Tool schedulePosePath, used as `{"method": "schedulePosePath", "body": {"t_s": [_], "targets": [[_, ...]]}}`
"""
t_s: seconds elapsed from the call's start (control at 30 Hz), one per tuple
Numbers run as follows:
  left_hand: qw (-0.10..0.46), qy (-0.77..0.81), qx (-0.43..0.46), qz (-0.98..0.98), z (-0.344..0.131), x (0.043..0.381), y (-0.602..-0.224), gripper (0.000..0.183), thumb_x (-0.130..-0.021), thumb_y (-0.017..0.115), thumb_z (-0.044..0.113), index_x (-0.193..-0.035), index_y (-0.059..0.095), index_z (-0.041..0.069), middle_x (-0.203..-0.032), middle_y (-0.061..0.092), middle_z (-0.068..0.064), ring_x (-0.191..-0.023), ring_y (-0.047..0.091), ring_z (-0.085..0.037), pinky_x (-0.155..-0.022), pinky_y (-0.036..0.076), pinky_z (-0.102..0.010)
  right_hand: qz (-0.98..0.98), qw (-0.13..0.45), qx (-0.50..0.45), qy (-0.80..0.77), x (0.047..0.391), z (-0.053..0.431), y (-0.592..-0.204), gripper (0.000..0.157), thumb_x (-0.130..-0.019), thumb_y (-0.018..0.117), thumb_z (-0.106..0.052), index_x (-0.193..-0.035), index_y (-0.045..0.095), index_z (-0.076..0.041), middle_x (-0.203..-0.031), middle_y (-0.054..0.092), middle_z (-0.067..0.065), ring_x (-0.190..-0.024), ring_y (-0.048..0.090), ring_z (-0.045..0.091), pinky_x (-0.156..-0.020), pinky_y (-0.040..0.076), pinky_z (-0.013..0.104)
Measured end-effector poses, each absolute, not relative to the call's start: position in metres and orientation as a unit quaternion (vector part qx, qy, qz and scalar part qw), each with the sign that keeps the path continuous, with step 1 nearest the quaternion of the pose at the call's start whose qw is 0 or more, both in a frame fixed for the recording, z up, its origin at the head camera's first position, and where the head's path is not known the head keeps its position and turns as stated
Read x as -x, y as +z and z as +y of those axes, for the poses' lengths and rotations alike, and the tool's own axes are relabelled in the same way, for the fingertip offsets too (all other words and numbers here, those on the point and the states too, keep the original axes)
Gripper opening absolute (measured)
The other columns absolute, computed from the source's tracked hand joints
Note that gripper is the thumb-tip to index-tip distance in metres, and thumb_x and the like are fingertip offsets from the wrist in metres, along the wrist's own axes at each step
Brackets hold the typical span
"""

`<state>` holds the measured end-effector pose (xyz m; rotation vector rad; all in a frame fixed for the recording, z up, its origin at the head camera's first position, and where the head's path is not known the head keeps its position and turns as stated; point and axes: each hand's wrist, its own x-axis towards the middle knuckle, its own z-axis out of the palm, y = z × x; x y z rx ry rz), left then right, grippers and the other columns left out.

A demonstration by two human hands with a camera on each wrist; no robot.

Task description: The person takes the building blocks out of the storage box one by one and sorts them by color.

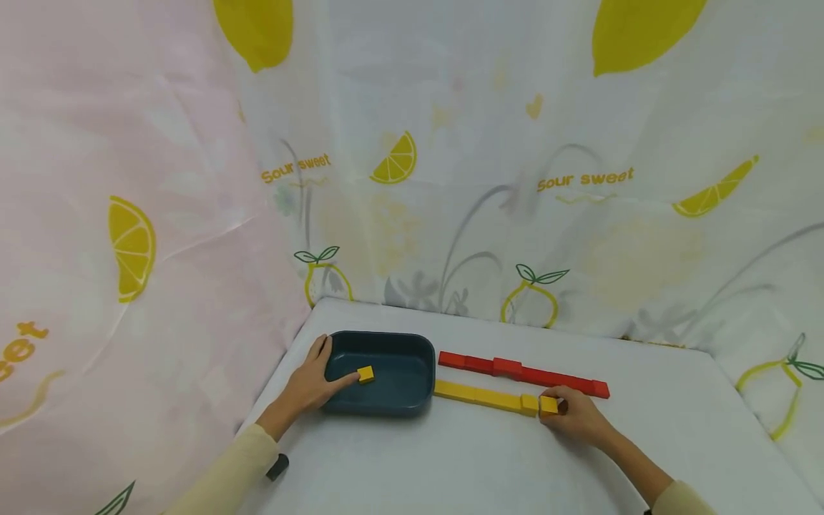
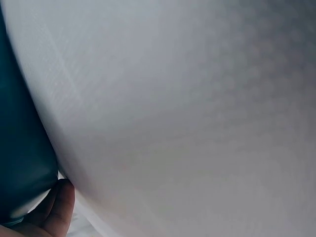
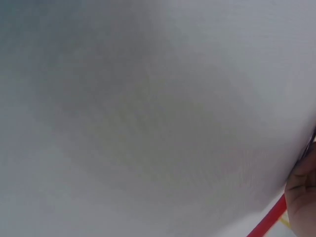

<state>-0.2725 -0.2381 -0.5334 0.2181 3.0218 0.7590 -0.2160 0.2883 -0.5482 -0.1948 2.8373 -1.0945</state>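
Note:
My left hand (image 1: pixel 309 383) grips the left side of a dark blue rectangular tray (image 1: pixel 402 400), fingers outside and thumb reaching in over the rim. Inside the tray, a small yellow block (image 1: pixel 365 375) lies at the thumb's tip. With its thumb and fingers, my right hand (image 1: pixel 579 417) pinches another yellow block (image 1: pixel 548 406) at the right end of a row of yellow blocks (image 1: pixel 476 395); a narrow gap parts it from the row. In the left wrist view, fingers (image 2: pixel 60 210) lie against the tray's outer wall. The right wrist view shows only part of that hand (image 3: pixel 302 200).
Behind the yellow row runs a line of red blocks (image 1: pixel 553 378), one piece sitting a little out of line. A black object (image 1: pixel 278 467) lies by the left sleeve. White cloth covers the table (image 1: pixel 463 465), and lemon-print curtains (image 1: pixel 418 229) hang behind and at the left.

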Motion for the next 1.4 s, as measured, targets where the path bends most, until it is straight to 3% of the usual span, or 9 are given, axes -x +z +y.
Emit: {"method": "schedulePosePath", "body": {"t_s": [0.27, 1.13, 1.4], "targets": [[0.012, 0.242, -0.069, 0.968, -0.238, 0.274, -0.530, 0.119, -0.081, 0.055, 0.079, -0.158, 0.009, 0.000, -0.165, 0.005, -0.019, -0.146, 0.027, -0.043, -0.112, 0.033, -0.061, 0.936, 0.045, 0.050, -0.345, 0.219, 0.282, -0.548, 0.042, -0.076, 0.085, -0.013, -0.113, 0.067, -0.006, -0.101, 0.063, 0.003, -0.084, 0.053, 0.016, -0.069, 0.049, 0.017], [0.002, 0.232, -0.069, 0.970, -0.241, 0.270, -0.531, 0.118, -0.080, 0.056, 0.078, -0.157, 0.014, -0.001, -0.165, 0.010, -0.020, -0.144, 0.031, -0.044, -0.110, 0.036, -0.061, 0.937, 0.036, 0.067, -0.339, 0.212, 0.272, -0.558, 0.042, -0.075, 0.086, -0.016, -0.112, 0.068, -0.007, -0.094, 0.060, 0.000, -0.076, 0.050, 0.012, -0.066, 0.048, 0.017], [0.008, 0.250, -0.073, 0.965, -0.238, 0.269, -0.530, 0.117, -0.081, 0.057, 0.077, -0.158, 0.012, 0.000, -0.165, 0.008, -0.019, -0.146, 0.029, -0.043, -0.111, 0.034, -0.061, 0.956, 0.018, 0.068, -0.285, 0.211, 0.278, -0.544, 0.065, -0.073, 0.086, -0.040, -0.124, 0.063, -0.007, -0.107, 0.060, 0.006, -0.076, 0.050, 0.013, -0.062, 0.048, 0.018]]}}
